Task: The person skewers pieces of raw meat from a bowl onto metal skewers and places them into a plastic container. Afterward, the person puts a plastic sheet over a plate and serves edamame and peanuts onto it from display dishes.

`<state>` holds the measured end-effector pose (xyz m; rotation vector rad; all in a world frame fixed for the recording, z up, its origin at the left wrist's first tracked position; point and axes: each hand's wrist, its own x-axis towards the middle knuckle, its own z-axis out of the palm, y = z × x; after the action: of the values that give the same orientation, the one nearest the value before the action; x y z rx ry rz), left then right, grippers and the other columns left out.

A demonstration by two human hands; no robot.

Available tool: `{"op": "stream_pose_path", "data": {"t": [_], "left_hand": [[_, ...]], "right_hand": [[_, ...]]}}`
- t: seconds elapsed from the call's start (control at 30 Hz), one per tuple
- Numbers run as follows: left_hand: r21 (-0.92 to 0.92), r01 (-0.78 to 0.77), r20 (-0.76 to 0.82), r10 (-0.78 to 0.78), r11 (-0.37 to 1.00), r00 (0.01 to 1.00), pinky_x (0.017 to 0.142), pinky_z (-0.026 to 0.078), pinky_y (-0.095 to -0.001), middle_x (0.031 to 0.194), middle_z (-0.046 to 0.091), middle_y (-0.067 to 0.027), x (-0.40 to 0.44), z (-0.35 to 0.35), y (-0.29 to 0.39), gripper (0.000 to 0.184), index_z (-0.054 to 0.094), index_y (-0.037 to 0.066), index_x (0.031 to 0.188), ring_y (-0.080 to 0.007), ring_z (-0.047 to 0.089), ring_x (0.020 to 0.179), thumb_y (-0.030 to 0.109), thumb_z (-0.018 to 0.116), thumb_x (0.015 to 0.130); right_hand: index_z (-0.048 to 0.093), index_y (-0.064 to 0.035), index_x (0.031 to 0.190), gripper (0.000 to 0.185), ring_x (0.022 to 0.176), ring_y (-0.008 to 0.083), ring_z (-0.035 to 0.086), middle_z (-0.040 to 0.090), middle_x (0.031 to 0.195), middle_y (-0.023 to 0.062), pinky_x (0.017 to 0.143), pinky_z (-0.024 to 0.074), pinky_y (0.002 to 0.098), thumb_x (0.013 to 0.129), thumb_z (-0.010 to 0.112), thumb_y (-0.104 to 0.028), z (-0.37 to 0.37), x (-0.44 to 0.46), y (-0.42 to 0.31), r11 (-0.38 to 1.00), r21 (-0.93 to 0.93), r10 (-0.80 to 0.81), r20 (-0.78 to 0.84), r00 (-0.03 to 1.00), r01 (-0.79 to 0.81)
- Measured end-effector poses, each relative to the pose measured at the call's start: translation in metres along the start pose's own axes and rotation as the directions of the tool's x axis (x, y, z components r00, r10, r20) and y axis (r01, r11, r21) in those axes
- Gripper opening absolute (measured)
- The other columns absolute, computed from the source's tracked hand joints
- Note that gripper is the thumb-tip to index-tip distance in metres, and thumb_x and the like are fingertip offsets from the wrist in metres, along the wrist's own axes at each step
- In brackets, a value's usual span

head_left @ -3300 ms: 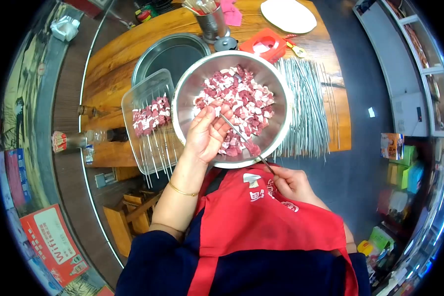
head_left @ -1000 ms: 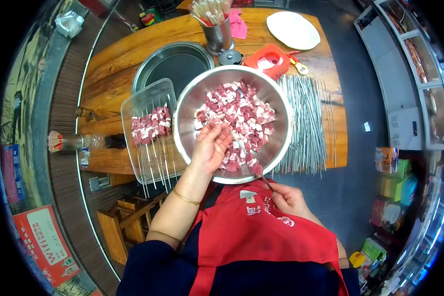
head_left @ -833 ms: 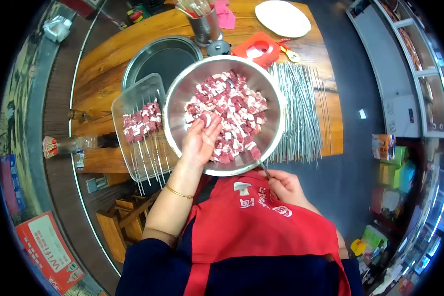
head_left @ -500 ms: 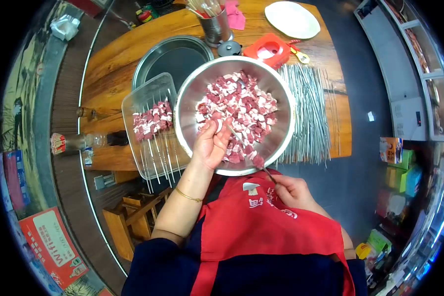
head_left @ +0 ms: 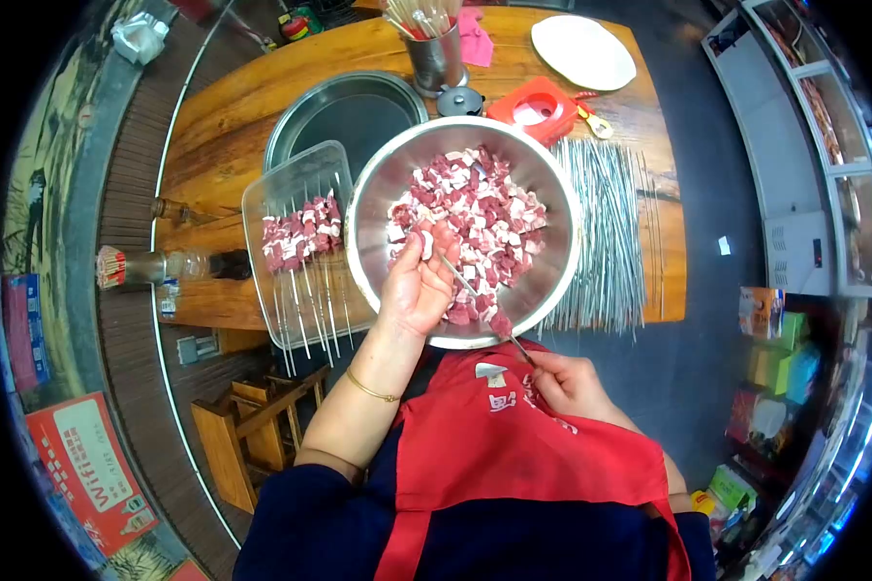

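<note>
A large steel bowl [head_left: 366, 228] holds a heap of red and white meat pieces [head_left: 475, 208]. My left hand [head_left: 419, 281] is palm up over its near left part, with a pale piece of meat [head_left: 426, 244] pinched at the fingertips. My right hand [head_left: 570, 382], below the bowl's near rim, is closed on the end of a metal skewer [head_left: 458, 274]. One red meat piece [head_left: 501, 324] is on that skewer, and its tip points at my left fingers. Left of the bowl, a clear plastic tray [head_left: 252, 208] holds several loaded skewers [head_left: 302, 232], handles toward me.
Many bare metal skewers [head_left: 596, 232] lie right of the bowl. Behind are a dark round pan [head_left: 344, 114], a steel holder with sticks [head_left: 438, 63], a small black lidded pot [head_left: 459, 101], a red container [head_left: 535, 109] and a white plate [head_left: 583, 52]. A wooden stool [head_left: 225, 455] stands lower left.
The camera view has shifted somewhat. Earlier, my left hand was lower or more open over the meat; now its fingertips pinch a pale piece near the skewer tip. My right hand keeps its hold.
</note>
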<state>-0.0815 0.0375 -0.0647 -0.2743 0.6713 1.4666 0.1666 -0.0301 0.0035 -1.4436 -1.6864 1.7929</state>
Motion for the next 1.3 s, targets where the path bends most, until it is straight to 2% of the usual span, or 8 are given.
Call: {"op": "stream_pose_path", "data": {"t": [0.13,0.2,0.53,0.9,1.17,1.23,1.27,1.3], "left_hand": [[0.061,-0.050,-0.027,0.052,0.997,0.998,0.088,0.053,-0.0347,0.108,0.063,-0.0079,-0.001,0.007,-0.003,0.020,0.054,0.007,0.110,-0.0182,0.062,0.101,0.021,0.047,0.097],[0.131,-0.103,-0.019,0.106,0.986,0.994,0.087,0.053,-0.0346,0.106,0.063,-0.0078,-0.003,0.011,-0.004,0.019,0.054,0.007,0.109,-0.0187,0.062,0.099,0.020,0.047,0.097],[0.228,-0.174,0.067,0.163,0.958,0.984,0.084,0.054,-0.0339,0.104,0.063,-0.0085,-0.016,0.024,-0.002,0.018,0.054,0.007,0.106,-0.0181,0.062,0.098,0.020,0.046,0.097],[0.225,-0.104,0.058,0.093,0.969,0.994,0.084,0.053,-0.0386,0.099,0.063,-0.0115,-0.026,0.032,-0.019,0.020,0.055,0.006,0.106,-0.0235,0.064,0.093,0.023,0.048,0.097],[0.409,0.060,0.097,-0.108,0.910,0.989,0.084,0.049,-0.0302,0.114,0.060,-0.0096,-0.043,0.035,-0.062,0.025,0.054,0.003,0.116,-0.0176,0.060,0.099,0.018,0.050,0.096],[0.656,0.004,0.266,-0.236,0.755,0.935,0.078,0.052,-0.0258,0.111,0.063,-0.0119,-0.037,0.030,-0.058,0.029,0.053,0.002,0.121,-0.0147,0.062,0.093,0.012,0.053,0.094],[0.918,-0.128,0.296,-0.432,0.376,0.852,0.075,0.051,-0.0241,0.108,0.064,-0.0101,-0.024,0.010,-0.046,0.034,0.052,0.001,0.124,-0.0131,0.062,0.092,0.009,0.057,0.091],[0.953,-0.259,0.302,-0.455,0.155,0.837,0.072,0.051,-0.0285,0.101,0.067,-0.0091,-0.027,0.005,-0.035,0.028,0.059,0.005,0.115,-0.0171,0.065,0.086,0.012,0.060,0.088]], "right_hand": [[0.060,0.0016,0.115,0.029,0.066,0.0071,0.056,0.063,0.072,0.0079,0.061,0.0456,0.0228,0.089,0.049,-0.001,-0.001,0.000,0.001,0.997,-0.041,-0.065,-0.026,0.998,0.064],[0.060,0.0009,0.113,0.030,0.071,0.0242,0.066,0.064,0.078,0.0199,0.065,0.0502,0.0307,0.084,0.052,-0.002,-0.001,0.000,0.000,0.995,-0.076,-0.073,-0.042,0.996,0.069],[0.062,0.0000,0.111,0.029,0.070,0.0277,0.066,0.064,0.077,0.0209,0.064,0.0506,0.0331,0.083,0.053,-0.003,0.000,-0.004,-0.004,0.989,-0.110,-0.106,-0.087,0.991,0.096],[0.061,0.0000,0.115,0.029,0.066,0.0052,0.054,0.062,0.071,0.0040,0.060,0.0439,0.0208,0.089,0.048,0.001,0.005,-0.001,-0.001,0.995,0.030,-0.091,-0.097,0.991,0.094],[0.062,0.0000,0.113,0.028,0.073,0.0080,0.057,0.067,0.087,0.0049,0.068,0.0472,0.0229,0.089,0.049,0.001,0.008,0.006,0.025,0.965,0.181,-0.139,-0.253,0.957,0.188],[0.062,0.0015,0.112,0.025,0.067,0.0047,0.053,0.065,0.086,0.0029,0.061,0.0442,0.0195,0.091,0.048,0.000,-0.001,-0.003,0.017,0.924,0.372,0.164,-0.163,0.973,-0.093],[0.062,0.0014,0.111,0.024,0.058,0.0010,0.047,0.062,0.080,-0.0012,0.052,0.0371,0.0163,0.092,0.047,-0.001,0.000,-0.002,0.026,0.940,0.339,0.065,-0.257,0.964,0.026],[0.062,0.0002,0.111,0.024,0.053,-0.0008,0.041,0.060,0.076,-0.0029,0.047,0.0315,0.0154,0.092,0.047,-0.001,-0.005,-0.005,0.009,0.886,0.460,0.185,-0.228,0.956,-0.062]]}}
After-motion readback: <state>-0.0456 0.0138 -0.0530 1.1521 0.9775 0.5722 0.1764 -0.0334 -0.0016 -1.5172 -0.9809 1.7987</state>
